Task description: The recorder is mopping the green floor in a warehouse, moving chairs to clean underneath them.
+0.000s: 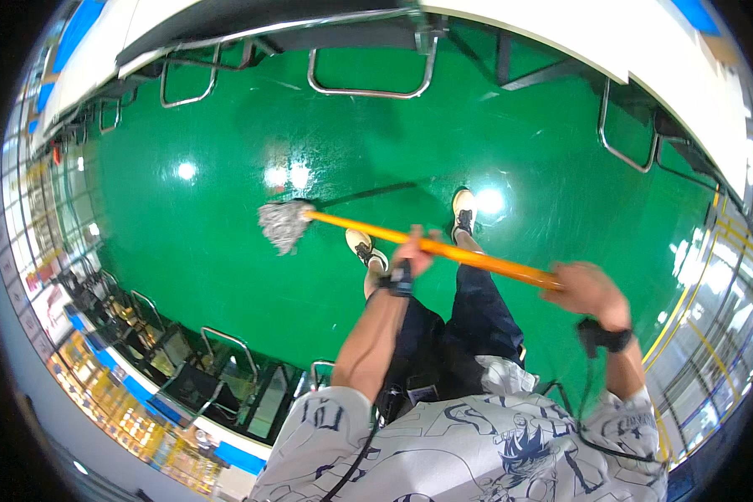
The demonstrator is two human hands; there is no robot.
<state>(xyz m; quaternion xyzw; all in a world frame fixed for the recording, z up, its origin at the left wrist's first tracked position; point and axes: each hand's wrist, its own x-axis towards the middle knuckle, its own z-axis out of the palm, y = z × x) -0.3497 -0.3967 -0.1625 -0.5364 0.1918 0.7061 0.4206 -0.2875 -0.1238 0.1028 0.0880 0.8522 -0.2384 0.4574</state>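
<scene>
A mop (368, 227) with an orange-yellow handle slants across the view in front of my legs. Its grey string head (284, 224) rests on the green floor, left of my feet. Partway down the handle, my left hand (416, 251) is wrapped round it, with a dark band at the wrist. Closed on the handle's upper end is my right hand (590, 293), also with a dark wrist strap and a cable. Both hands are slightly blurred.
Shiny green floor (226, 276) spreads around my shoes (463, 211). Metal-framed chairs (372, 90) stand under a white table (527, 25) at the far side. More chairs (230, 339) line the lower left, and yellow floor lines (686, 289) run at right.
</scene>
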